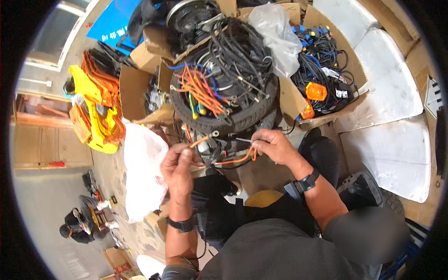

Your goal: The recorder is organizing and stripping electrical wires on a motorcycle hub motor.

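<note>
An orange cable [231, 162] hangs in a slack curve between my two hands. My left hand [176, 163] pinches it close to one end, where a metal ring terminal [214, 134] sticks out to the right. The fingers of my right hand [271, 144] are closed on the cable's other part, which forms a small loop below them. A thin pale tip [242, 139] points left from those fingers; I cannot make out what it is. Just beyond my hands lies a black tyre [205, 125] with a bunch of orange cables [201, 91] on it.
Coiled black cables [240, 51] lie on the tyre's far side. An open carton [345, 70] at the right holds wiring and orange lamps [316, 91]. Yellow and orange plastic panels [100, 112] stand at the left, near a white bag [144, 168]. Another person [77, 227] is far left.
</note>
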{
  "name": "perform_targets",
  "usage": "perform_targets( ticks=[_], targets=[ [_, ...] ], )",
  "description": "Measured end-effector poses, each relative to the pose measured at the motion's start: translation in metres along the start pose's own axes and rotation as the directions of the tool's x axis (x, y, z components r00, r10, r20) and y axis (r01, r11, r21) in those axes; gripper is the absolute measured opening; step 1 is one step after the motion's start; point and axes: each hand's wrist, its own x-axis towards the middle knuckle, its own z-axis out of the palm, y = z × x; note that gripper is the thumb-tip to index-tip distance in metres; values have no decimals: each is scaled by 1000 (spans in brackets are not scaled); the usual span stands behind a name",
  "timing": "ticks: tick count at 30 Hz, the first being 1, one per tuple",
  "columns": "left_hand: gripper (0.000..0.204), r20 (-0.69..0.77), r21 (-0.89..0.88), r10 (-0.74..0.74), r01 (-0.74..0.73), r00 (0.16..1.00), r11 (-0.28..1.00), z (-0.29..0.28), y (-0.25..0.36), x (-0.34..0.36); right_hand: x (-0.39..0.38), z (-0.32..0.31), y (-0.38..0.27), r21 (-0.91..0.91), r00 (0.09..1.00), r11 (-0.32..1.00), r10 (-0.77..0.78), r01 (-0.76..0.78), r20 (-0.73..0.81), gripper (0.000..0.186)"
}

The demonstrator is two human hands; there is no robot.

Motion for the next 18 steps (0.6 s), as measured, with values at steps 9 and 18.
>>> perform_targets(
  ticks=[9, 18],
  targets=[
    [15, -44, -356, -339, 303, 940, 884, 2, -79, -46, 1, 17, -8, 60, 992, 995, 73, -80, 106, 13],
    [14, -4, -415, -431, 391, 902, 822, 7, -78, -53, 2, 24, -2, -37, 995, 999, 40, -36, 95, 12]
  ],
)
